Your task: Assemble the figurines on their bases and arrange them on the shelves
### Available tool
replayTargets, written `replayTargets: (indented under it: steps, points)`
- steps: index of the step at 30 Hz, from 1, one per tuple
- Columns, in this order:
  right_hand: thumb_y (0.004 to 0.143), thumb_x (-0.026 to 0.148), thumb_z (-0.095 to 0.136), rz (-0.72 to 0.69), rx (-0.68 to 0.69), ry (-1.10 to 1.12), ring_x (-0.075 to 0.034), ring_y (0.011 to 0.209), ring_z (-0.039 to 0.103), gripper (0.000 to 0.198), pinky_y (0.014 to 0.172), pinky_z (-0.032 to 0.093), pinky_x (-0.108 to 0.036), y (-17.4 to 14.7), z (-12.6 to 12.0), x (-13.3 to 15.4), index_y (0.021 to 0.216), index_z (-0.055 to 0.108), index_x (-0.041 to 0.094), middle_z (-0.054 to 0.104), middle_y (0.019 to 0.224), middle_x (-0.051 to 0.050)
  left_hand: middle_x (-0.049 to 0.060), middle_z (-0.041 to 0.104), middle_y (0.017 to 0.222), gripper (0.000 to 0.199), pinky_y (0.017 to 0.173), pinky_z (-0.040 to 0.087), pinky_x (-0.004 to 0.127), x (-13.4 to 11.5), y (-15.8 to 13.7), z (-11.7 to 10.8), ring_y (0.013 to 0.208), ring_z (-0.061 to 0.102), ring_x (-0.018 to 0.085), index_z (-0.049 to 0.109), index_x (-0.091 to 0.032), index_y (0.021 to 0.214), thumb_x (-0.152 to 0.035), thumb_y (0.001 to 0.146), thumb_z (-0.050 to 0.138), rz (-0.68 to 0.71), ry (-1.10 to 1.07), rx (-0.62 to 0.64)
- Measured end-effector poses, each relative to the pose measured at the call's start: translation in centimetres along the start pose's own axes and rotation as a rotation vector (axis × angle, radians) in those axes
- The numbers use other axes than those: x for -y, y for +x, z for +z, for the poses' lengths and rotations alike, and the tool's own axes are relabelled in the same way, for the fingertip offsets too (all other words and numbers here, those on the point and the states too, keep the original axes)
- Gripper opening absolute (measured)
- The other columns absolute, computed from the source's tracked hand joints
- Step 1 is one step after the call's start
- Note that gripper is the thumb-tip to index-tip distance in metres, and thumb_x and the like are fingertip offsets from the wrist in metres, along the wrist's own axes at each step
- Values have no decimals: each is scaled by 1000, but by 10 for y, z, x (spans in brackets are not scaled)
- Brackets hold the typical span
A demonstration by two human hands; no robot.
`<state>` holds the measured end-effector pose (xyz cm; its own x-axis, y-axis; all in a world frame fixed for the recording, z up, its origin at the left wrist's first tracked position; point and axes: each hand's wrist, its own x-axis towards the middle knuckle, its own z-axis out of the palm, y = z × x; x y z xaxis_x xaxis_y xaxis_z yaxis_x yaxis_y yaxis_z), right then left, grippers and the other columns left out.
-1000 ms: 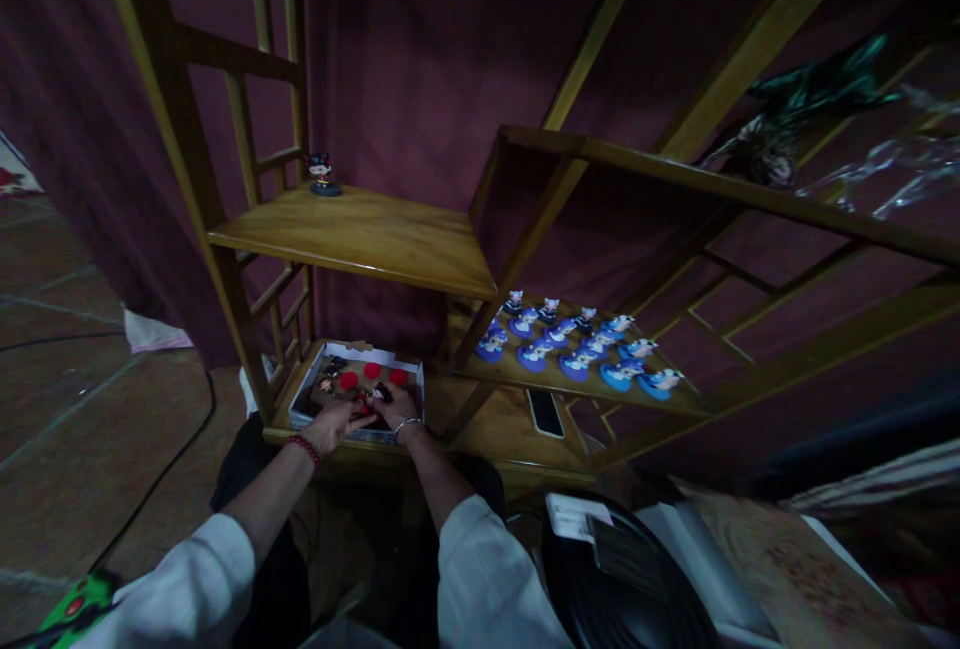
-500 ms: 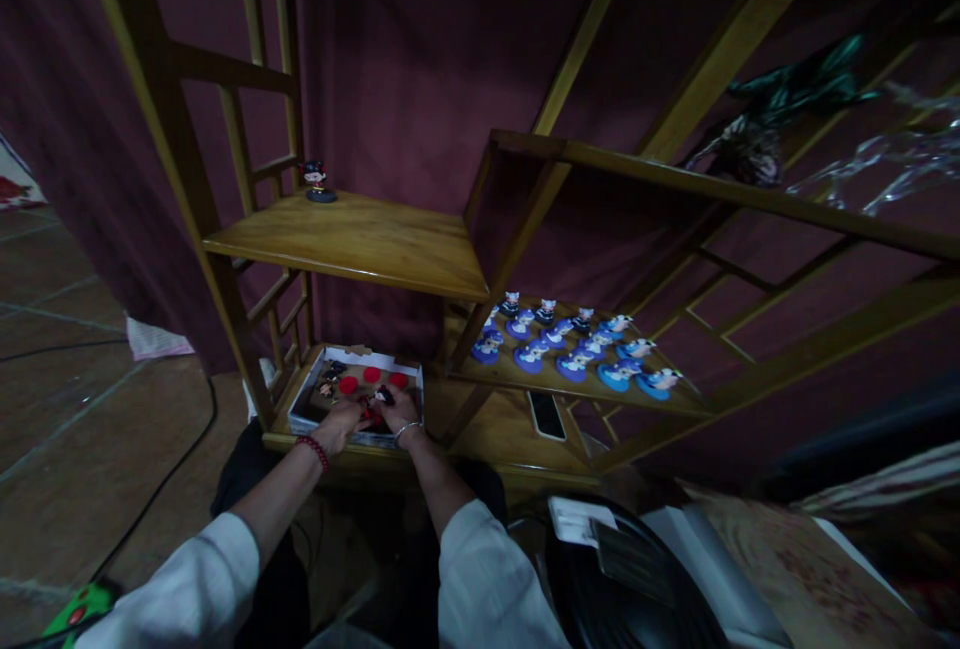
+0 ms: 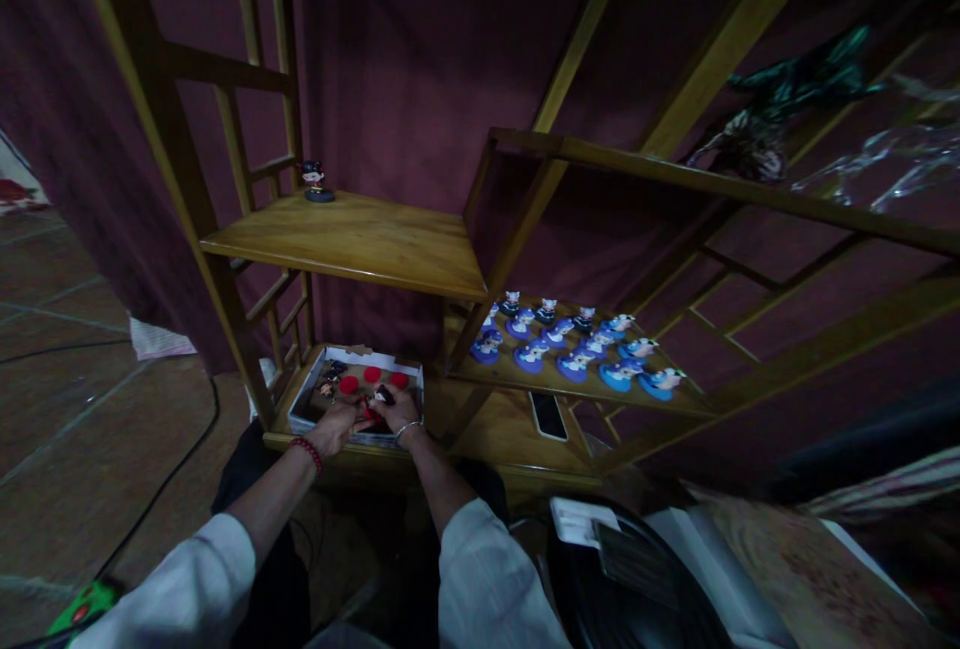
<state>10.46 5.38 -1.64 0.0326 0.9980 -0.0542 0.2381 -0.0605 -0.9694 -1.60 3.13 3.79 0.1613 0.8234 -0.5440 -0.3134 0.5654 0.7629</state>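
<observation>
Over the front of a shallow white cardboard box [image 3: 415,367] on the low shelf, my two hands meet at a small dark-haired figurine [image 3: 383,396] with red on it. My right hand [image 3: 399,413], a bracelet at its wrist, closes round the figurine's head end. Fingers of my left hand [image 3: 339,421], with red beads at the wrist, pinch its red lower part; the exact piece there is partly covered. Inside the box lie several round red discs [image 3: 372,374] and, to the left, a few small figurine parts [image 3: 328,389] too small to make out.
One finished-looking figurine [image 3: 316,181] stands on the upper left shelf [image 3: 352,239]. Several purple, blue and black figurines [image 3: 576,363] stand in rows on the right shelf, with a phone [image 3: 548,416] below. A black round stool-like object [image 3: 630,579] is at my right; a cable [image 3: 176,474] crosses the floor.
My left hand and forearm have shifted very slightly left. Both hands stay at the figurine over the box, and the view has moved a little.
</observation>
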Motion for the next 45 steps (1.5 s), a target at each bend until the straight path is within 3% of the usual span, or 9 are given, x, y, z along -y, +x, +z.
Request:
replayTargets:
  steps: [14,19,33,45]
  points:
    - [63,26,61,-21,-17,-102,-16,84,59,39,78,47,-30,-2,-2,-3,102,57,24,64,89,1,2,59,62,16,70,52,28,2,-3,1,58,59,10,53,-12,66,-1,75,47,26,-63,-59]
    - [62,26,62,-27,-34,-119,-16,82,59,35,77,47,-31,-2,-3,-4,97,58,24,64,86,1,2,58,61,15,69,53,27,0,-5,3,59,58,10,52,-13,67,-2,75,47,26,-55,-80]
    - [63,31,61,15,-47,59,-15,70,62,39,65,52,-30,-1,3,-7,101,58,22,66,77,1,2,58,64,13,65,52,25,0,-6,5,64,60,11,52,-14,67,-3,73,51,62,23,-132]
    - [57,26,63,59,-14,222,-16,76,61,46,73,49,-32,2,4,-11,102,58,18,66,83,-1,2,59,68,18,62,50,21,5,-2,-3,59,57,9,53,-14,80,1,72,47,75,-19,-86]
